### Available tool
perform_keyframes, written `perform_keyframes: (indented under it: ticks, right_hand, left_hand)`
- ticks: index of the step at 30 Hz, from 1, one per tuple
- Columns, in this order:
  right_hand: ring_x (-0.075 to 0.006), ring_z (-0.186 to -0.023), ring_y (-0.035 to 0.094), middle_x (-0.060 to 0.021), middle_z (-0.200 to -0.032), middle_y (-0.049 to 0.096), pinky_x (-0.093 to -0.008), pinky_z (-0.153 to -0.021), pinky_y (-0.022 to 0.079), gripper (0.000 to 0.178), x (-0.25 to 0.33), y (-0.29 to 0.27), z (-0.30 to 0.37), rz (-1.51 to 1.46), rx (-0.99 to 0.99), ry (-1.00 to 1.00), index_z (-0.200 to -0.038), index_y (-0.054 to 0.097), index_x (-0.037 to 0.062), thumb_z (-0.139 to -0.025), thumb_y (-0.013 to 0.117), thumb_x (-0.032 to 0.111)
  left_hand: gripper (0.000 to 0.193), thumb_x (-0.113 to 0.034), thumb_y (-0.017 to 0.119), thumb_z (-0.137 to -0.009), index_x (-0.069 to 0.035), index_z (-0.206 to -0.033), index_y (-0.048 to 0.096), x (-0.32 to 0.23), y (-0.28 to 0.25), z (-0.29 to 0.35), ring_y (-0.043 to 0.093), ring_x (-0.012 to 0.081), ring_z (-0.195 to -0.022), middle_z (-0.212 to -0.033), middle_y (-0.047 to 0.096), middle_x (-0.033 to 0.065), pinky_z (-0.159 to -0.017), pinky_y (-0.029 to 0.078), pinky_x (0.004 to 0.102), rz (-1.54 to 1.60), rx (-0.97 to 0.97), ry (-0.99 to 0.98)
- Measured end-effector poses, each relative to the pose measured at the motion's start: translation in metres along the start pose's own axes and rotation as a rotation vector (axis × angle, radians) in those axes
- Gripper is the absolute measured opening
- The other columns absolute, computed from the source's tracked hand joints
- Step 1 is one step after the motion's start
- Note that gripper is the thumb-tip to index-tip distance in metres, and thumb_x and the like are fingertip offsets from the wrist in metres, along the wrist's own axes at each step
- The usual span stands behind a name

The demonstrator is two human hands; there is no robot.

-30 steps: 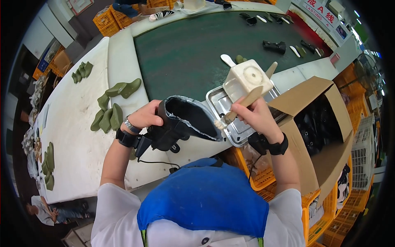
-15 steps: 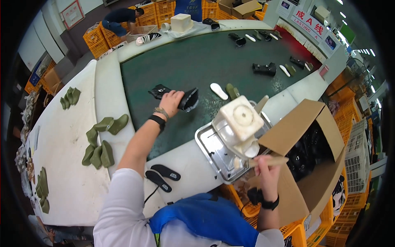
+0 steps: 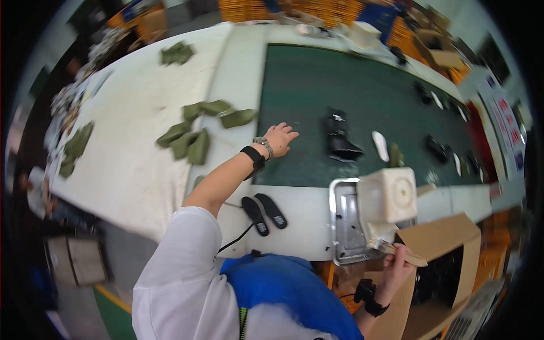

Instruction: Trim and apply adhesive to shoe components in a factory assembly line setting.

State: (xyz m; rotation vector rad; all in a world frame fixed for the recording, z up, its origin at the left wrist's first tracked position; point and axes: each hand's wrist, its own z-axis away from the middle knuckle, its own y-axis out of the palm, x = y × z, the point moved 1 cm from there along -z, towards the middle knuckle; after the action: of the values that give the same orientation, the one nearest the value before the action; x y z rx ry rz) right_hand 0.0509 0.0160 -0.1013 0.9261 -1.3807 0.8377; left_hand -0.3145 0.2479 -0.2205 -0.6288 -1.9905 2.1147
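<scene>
On green belt, black shoe (image 3: 339, 136) just right of open left hand (image 3: 280, 137)

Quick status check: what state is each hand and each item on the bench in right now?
Left hand: empty, fingers spread over the green belt.
Right hand: closed on the brush.
Black shoe: on the belt, apart from the left hand.
Insoles: pair, flat on the white bench edge.
Metal tray: holds the white container.
Cardboard box: open.
Green pieces: loose on the white table.
</scene>
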Motion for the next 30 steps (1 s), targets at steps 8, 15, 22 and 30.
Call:
perform_keyframes:
  ticks: [8, 15, 22, 30]
  right_hand:
    - [-0.0064, -0.053, 0.041, -0.0019, -0.066, 0.052, -0.0184, -0.046, 0.031, 0.021, -0.02, 0.046, 0.006, 0.039, 0.189, 0.072, -0.081, 0.058, -0.0009, -0.085, 0.054, 0.019]
    - [-0.0068, -0.053, 0.04, -0.0009, -0.061, 0.051, -0.0209, -0.047, 0.031, 0.027, 0.031, 0.139, 0.037, 0.293, 0.585, -0.169, -0.069, 0.058, -0.0014, -0.086, 0.051, 0.019]
    - [-0.0066, -0.054, 0.042, -0.0009, -0.063, 0.052, -0.0197, -0.047, 0.031, 0.024, 0.035, 0.144, 0.041, 0.206, 0.661, -0.225, -0.074, 0.059, -0.0027, -0.085, 0.051, 0.017]
    - [-0.0088, -0.057, 0.043, -0.0025, -0.065, 0.053, -0.0208, -0.05, 0.032, 0.025, 0.011, 0.105, 0.019, 0.27, 0.461, -0.161, -0.081, 0.06, -0.0005, -0.086, 0.052, 0.023]
  left_hand:
    - [0.05, -0.024, 0.062, -0.068, -0.017, -0.116, 0.049, 0.087, 0.017, 0.246, 0.037, 0.0379, -0.113, -0.118, 0.044, 0.0158, -0.089, 0.036, 0.0524, 0.056, -0.062, -0.729]
    - [0.061, -0.053, 0.036, -0.083, -0.006, -0.118, 0.052, 0.082, 0.019, 0.339, 0.043, 0.0296, -0.114, -0.122, 0.048, 0.0158, -0.096, 0.033, 0.0361, 0.552, 0.25, -0.78]
    - [0.079, -0.052, 0.054, -0.075, -0.005, -0.133, 0.027, 0.118, -0.001, 0.317, 0.04, 0.0285, -0.119, -0.131, 0.038, 0.0167, -0.097, 0.033, 0.0357, 0.487, 0.189, -0.807]
    - [0.089, -0.05, 0.062, -0.066, -0.016, -0.136, 0.019, 0.155, 0.028, 0.234, 0.046, 0.0332, -0.112, -0.124, 0.045, 0.0195, -0.094, 0.037, 0.0389, 0.435, 0.109, -0.993]
